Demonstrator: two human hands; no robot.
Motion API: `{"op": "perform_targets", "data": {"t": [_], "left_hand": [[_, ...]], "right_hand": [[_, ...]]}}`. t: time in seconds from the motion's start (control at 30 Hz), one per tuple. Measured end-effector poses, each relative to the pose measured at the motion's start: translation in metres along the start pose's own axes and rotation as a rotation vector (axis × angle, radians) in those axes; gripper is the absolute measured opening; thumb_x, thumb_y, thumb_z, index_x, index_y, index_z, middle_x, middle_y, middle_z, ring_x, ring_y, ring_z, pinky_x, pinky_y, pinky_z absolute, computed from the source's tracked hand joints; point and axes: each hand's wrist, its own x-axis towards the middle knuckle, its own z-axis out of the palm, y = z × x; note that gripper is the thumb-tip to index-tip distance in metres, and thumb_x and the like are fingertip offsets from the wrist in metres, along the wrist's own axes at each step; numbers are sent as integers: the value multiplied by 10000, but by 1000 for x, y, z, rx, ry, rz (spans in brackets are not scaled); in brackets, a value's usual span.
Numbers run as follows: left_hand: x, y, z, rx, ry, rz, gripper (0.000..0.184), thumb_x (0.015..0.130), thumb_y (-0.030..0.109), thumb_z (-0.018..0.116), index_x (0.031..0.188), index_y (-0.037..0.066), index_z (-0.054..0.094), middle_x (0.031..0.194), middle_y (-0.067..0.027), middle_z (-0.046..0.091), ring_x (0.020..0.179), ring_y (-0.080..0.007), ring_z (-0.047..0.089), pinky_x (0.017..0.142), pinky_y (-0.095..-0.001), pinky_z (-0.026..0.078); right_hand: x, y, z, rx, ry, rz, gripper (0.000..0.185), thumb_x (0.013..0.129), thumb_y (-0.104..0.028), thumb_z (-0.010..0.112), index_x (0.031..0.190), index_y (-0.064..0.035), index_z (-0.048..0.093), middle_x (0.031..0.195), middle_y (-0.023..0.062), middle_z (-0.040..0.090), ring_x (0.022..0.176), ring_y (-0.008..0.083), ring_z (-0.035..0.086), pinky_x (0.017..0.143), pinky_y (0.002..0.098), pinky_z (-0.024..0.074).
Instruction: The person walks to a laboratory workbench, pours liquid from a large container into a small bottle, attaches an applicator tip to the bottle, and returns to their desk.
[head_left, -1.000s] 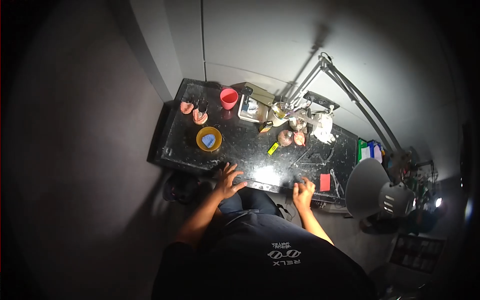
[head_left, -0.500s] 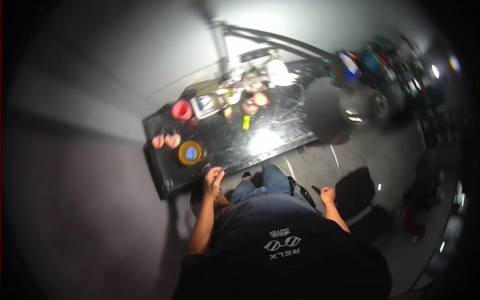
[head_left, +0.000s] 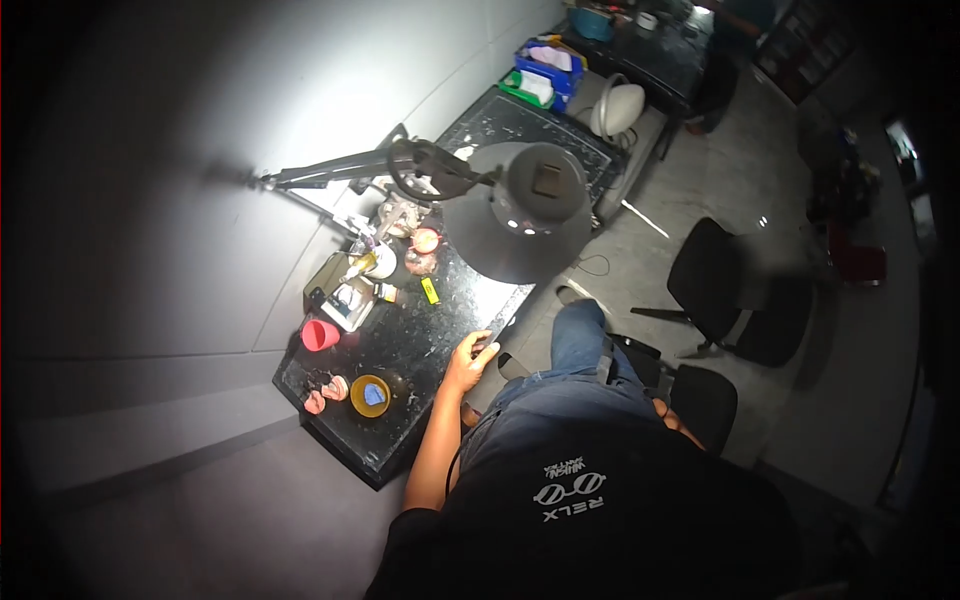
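Observation:
My left hand (head_left: 468,364) is at the front edge of the black worktable (head_left: 395,345), thumb and fingers apart and slightly curled, with nothing visible in them. Left of it stands a yellow-brown bowl (head_left: 358,404) with a blue piece (head_left: 374,394) inside. Beside the bowl lie pink dental models (head_left: 327,393). A small yellow block (head_left: 430,291) rests further along the table. Of my right arm (head_left: 679,424) only a part shows beside my waist; I cannot make out the fingers.
A large desk lamp (head_left: 515,225) hangs over the table on a jointed arm. A pink cup (head_left: 319,335), a metal tray (head_left: 348,305) and jars stand along the wall side. Blue and green bins (head_left: 550,72) sit at the far end. Black chairs (head_left: 715,270) stand to the right.
The view has turned, so the table now runs up toward the far bins. My left hand has moved along the table edge, its fingers wider apart. My right hand has dropped mostly out of sight.

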Motion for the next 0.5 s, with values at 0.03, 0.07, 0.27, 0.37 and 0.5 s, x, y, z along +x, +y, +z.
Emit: {"op": "perform_targets", "data": {"t": [0.03,0.07,0.27,0.37,0.5], "left_hand": [[3,-1,1,-11,-16,9,521,869,370,739,1261,42,638,1194,-171,683,1133,-295,633,953,-392,498],[5,-4,3,-28,-26,15,526,868,371,738,1268,46,634,1204,-171,679,1137,-296,632,950,-392,499],[-10,-24,-23,-213,-13,59,285,931,271,727,1004,-2,697,905,-77,711,865,-163,663,812,-329,539],[-36,-18,-87,-354,75,-191,197,931,179,700,958,-16,683,803,-75,673,660,-147,644,620,-293,564],[-70,-61,-193,-446,792,-86,284,902,241,737,797,14,602,696,-55,603,560,-136,604,455,-276,494]], "right_hand": [[4,1,1,2,-11,-5,206,865,-225,697,872,-29,760,827,122,746,750,237,711,666,348,541],[10,2,0,0,-20,-15,203,868,-221,694,873,-28,758,821,118,744,741,232,707,656,346,539],[114,0,-60,93,-51,-175,190,886,-197,674,885,-22,747,782,92,729,685,206,683,600,337,529],[79,-100,-119,272,-39,55,122,940,-127,606,973,-42,687,739,26,653,587,111,574,471,274,436],[95,-96,-148,334,113,18,139,974,-135,584,1009,-39,678,789,11,651,601,98,583,480,264,447]]}}
